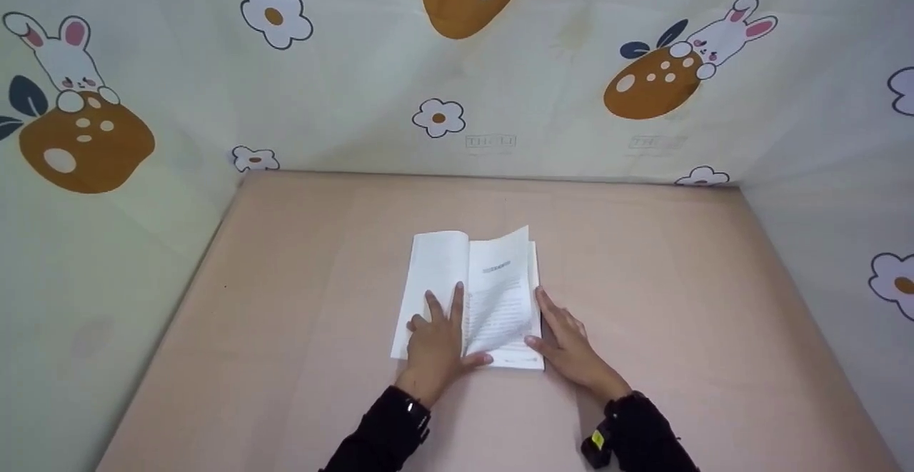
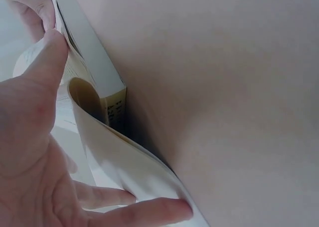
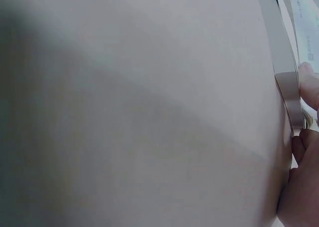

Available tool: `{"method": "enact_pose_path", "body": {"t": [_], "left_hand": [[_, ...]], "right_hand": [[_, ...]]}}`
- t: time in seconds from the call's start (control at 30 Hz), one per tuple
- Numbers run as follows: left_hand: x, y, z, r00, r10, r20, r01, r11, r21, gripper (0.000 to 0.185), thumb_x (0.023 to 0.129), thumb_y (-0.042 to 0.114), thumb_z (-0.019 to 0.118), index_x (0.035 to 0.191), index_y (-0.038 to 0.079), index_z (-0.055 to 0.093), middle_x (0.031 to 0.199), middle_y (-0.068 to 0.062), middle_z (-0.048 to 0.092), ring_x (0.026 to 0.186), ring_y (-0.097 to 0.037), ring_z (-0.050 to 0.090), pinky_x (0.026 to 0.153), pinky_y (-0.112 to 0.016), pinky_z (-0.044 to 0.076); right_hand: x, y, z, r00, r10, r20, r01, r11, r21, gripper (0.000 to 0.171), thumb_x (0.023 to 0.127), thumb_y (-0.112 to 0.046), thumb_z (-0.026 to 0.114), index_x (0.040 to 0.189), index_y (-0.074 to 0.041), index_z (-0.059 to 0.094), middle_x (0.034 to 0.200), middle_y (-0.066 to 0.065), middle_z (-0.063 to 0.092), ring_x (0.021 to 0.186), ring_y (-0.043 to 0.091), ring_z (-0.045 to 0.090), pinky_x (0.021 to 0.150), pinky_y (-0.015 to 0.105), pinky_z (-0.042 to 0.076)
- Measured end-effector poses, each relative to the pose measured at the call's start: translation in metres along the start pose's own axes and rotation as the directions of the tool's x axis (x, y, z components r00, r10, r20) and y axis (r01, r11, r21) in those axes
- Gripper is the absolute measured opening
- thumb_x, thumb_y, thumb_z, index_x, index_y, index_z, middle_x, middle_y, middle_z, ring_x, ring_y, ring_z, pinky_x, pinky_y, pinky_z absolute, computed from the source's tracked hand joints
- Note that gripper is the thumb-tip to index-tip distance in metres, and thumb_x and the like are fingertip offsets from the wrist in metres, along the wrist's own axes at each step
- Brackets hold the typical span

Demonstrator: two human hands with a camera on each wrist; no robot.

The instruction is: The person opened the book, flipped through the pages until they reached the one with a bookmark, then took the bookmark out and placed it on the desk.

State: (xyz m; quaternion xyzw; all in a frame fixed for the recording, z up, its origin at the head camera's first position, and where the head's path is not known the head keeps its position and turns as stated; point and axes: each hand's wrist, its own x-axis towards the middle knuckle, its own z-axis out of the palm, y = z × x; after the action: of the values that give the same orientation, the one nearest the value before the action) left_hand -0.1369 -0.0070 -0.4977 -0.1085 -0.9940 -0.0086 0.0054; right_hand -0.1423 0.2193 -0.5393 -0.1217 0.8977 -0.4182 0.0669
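Note:
An open book with white pages lies on the table. My left hand rests on it with spread fingers across the left page, the thumb reaching over the lower part of the right page. In the left wrist view the left-hand pages bend in a curve beside the thick spine. One printed leaf on the right side stands partly lifted, its top corner above the pages beneath. At the book's right edge my right hand grips the page block, thumb on top and fingers along the side.
The book and hands are on a pinkish-beige tabletop. Behind and at both sides hangs a pale cloth printed with rabbits, flowers and brown fruit. A black device with a yellow mark sits at the right wrist.

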Motion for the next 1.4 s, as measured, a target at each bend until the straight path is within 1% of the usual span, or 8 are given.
{"method": "enact_pose_path", "body": {"t": [0.13, 0.47, 0.67, 0.8, 1.0, 1.2, 1.27, 1.4], "left_hand": [[0.002, -0.002, 0.002, 1.0, 0.01, -0.018, -0.011, 0.999, -0.03, 0.108, 0.067, 0.072, 0.062, 0.147, 0.01, 0.025, 0.132, -0.034, 0.044, 0.086, -0.043, 0.061, 0.061, -0.034, 0.056], [-0.005, -0.006, 0.003, 0.997, 0.019, -0.069, -0.028, 0.99, -0.141, 0.085, 0.08, 0.042, 0.069, 0.145, 0.005, 0.028, 0.129, -0.036, 0.045, 0.079, -0.04, 0.059, 0.047, -0.029, 0.048], [-0.006, -0.005, 0.005, 0.999, -0.008, -0.031, 0.001, 0.981, -0.195, 0.07, 0.089, 0.036, 0.059, 0.143, 0.0, 0.032, 0.133, -0.037, 0.04, 0.085, -0.045, 0.058, 0.048, -0.032, 0.05], [-0.007, -0.007, 0.006, 0.998, -0.042, -0.05, 0.028, 0.969, -0.246, 0.062, 0.094, 0.033, 0.052, 0.138, -0.008, 0.036, 0.133, -0.036, 0.04, 0.084, -0.042, 0.057, 0.049, -0.033, 0.05], [-0.009, -0.012, 0.009, 0.987, -0.117, -0.106, 0.083, 0.957, -0.279, 0.059, 0.095, 0.027, 0.05, 0.134, -0.015, 0.037, 0.126, -0.035, 0.047, 0.085, -0.04, 0.057, 0.052, -0.037, 0.051], [-0.006, -0.016, 0.008, 0.976, -0.193, -0.105, 0.147, 0.928, -0.342, 0.064, 0.087, -0.003, 0.055, 0.14, -0.016, 0.022, 0.124, -0.037, 0.047, 0.094, -0.042, 0.058, 0.061, -0.04, 0.053], [-0.004, -0.017, 0.006, 0.973, -0.207, -0.098, 0.161, 0.922, -0.352, 0.069, 0.083, -0.011, 0.054, 0.142, -0.013, 0.018, 0.128, -0.037, 0.044, 0.097, -0.042, 0.058, 0.064, -0.04, 0.053], [-0.004, -0.018, 0.005, 0.973, -0.209, -0.096, 0.161, 0.916, -0.367, 0.08, 0.078, -0.018, 0.054, 0.146, -0.003, 0.016, 0.139, -0.035, 0.032, 0.093, -0.039, 0.058, 0.055, -0.034, 0.051]], "right_hand": [[0.001, -0.002, -0.001, 1.0, 0.016, 0.014, -0.016, 1.0, 0.006, 0.074, 0.091, -0.032, 0.056, 0.15, -0.013, 0.014, 0.156, 0.01, 0.012, 0.142, 0.038, 0.013, 0.11, 0.055, 0.004], [0.003, -0.004, -0.002, 0.993, 0.108, 0.05, -0.108, 0.994, 0.011, 0.07, 0.09, -0.037, 0.055, 0.149, -0.02, 0.022, 0.158, 0.002, 0.007, 0.143, 0.038, 0.007, 0.11, 0.055, 0.001], [0.002, -0.003, 0.0, 0.994, 0.102, 0.049, -0.103, 0.995, 0.013, 0.069, 0.09, -0.037, 0.056, 0.149, -0.02, 0.023, 0.158, 0.002, 0.008, 0.143, 0.038, 0.006, 0.11, 0.054, 0.001], [0.003, -0.003, 0.0, 0.994, 0.098, 0.044, -0.099, 0.995, 0.023, 0.069, 0.09, -0.037, 0.056, 0.149, -0.02, 0.023, 0.158, 0.003, 0.009, 0.142, 0.04, 0.006, 0.109, 0.056, 0.001], [0.002, -0.003, 0.001, 0.992, 0.109, 0.061, -0.111, 0.993, 0.029, 0.07, 0.09, -0.038, 0.056, 0.149, -0.021, 0.022, 0.158, 0.002, 0.009, 0.141, 0.042, 0.005, 0.109, 0.055, 0.001], [0.002, -0.005, 0.0, 0.99, 0.122, 0.065, -0.126, 0.991, 0.046, 0.07, 0.09, -0.04, 0.054, 0.149, -0.022, 0.021, 0.158, 0.003, 0.008, 0.142, 0.038, 0.008, 0.109, 0.055, 0.0], [0.003, -0.005, 0.0, 0.99, 0.128, 0.067, -0.131, 0.991, 0.041, 0.07, 0.091, -0.041, 0.053, 0.149, -0.023, 0.02, 0.158, 0.002, 0.008, 0.142, 0.037, 0.008, 0.109, 0.055, 0.0], [0.0, -0.004, 0.0, 0.99, 0.124, 0.061, -0.126, 0.991, 0.039, 0.07, 0.091, -0.041, 0.053, 0.149, -0.023, 0.02, 0.158, 0.001, 0.008, 0.142, 0.037, 0.007, 0.109, 0.055, 0.0]]}}
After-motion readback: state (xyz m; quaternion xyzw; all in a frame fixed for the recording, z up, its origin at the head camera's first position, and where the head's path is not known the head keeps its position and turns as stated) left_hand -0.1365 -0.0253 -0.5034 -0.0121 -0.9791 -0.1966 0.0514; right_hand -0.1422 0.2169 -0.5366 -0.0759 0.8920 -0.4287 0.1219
